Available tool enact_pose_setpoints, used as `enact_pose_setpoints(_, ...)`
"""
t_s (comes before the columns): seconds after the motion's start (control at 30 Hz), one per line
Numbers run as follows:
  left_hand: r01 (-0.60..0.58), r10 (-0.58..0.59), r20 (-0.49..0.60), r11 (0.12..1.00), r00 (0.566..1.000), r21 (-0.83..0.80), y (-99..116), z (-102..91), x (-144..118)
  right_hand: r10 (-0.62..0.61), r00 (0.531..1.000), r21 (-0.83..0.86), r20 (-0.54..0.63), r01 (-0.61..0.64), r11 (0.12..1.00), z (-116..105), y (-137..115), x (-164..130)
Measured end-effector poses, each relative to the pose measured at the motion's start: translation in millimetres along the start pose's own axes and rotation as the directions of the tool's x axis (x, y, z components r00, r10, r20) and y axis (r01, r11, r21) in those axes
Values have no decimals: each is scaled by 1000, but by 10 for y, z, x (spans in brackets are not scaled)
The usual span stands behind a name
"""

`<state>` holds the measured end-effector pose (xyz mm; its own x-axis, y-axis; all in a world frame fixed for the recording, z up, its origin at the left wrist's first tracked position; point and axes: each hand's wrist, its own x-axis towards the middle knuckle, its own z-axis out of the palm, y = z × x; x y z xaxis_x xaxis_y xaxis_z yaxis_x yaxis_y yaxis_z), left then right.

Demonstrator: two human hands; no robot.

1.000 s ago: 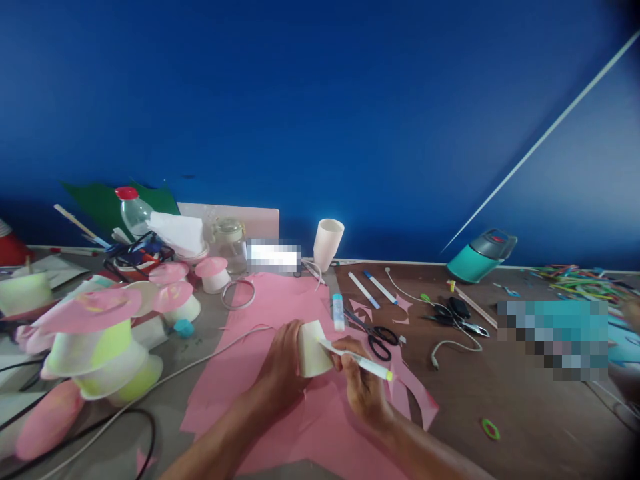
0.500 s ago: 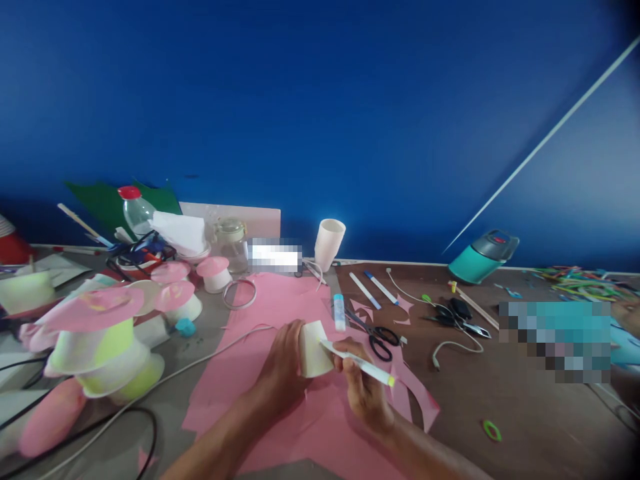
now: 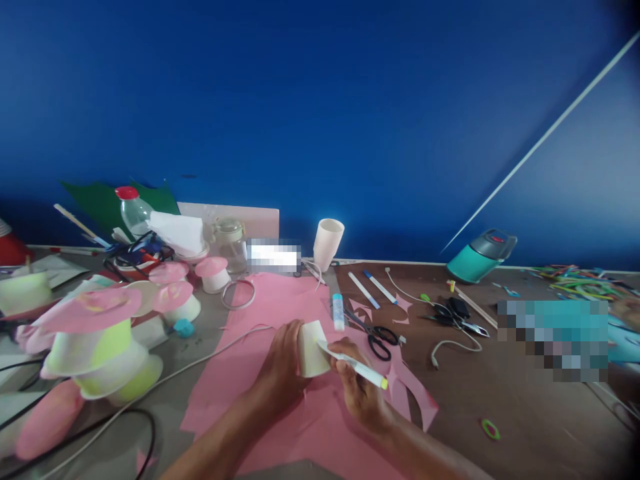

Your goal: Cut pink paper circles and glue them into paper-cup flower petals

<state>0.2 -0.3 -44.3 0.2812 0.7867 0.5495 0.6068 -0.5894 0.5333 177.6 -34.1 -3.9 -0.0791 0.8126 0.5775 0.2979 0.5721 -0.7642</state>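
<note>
My left hand is wrapped round a white paper cup, which lies tilted on its side above pink paper. A faint yellow mark shows on the cup's wall. In my right hand is a white marker with a yellow end, its tip touching the cup or very close to it. Just beyond my right hand lie a glue stick and black-handled scissors.
Paper cups with pink tops crowd the left side. A stack of white cups, a glass jar and two markers stand or lie at the back. To the right are a teal flask, a cable and a green loop.
The marker in my right hand has shifted slightly left and down against the cup. My left hand keeps its hold. The whole view has moved a little.
</note>
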Motion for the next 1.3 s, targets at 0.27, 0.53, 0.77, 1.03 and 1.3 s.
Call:
enact_pose_setpoints(0.27, 20, -19, 26, 999, 999, -37, 12, -36, 20, -4, 997, 12, -73, 5, 1000, 15, -27, 21)
enact_pose_setpoints(0.53, -12, 12, 10, 1000, 1000, -4, -9, -2, 15, 32, 995, 3, -92, -32, 999, 19, -20, 5)
enact_pose_setpoints(0.77, -9, 8, 5, 1000, 1000, 2, -25, 8, -6, 29, 995, 16, -94, -27, 999, 16, -32, -6)
enact_pose_setpoints(1.03, -7, 7, 3, 1000, 1000, -7, -6, -7, -2, 22, 996, 0, -90, -22, 1000, 15, -40, 1)
enact_pose_setpoints(1.3, -24, 24, -29, 1000, 999, 14, -23, 7, -3, 64, 994, 45, -91, -60, 997, 21, -4, -26)
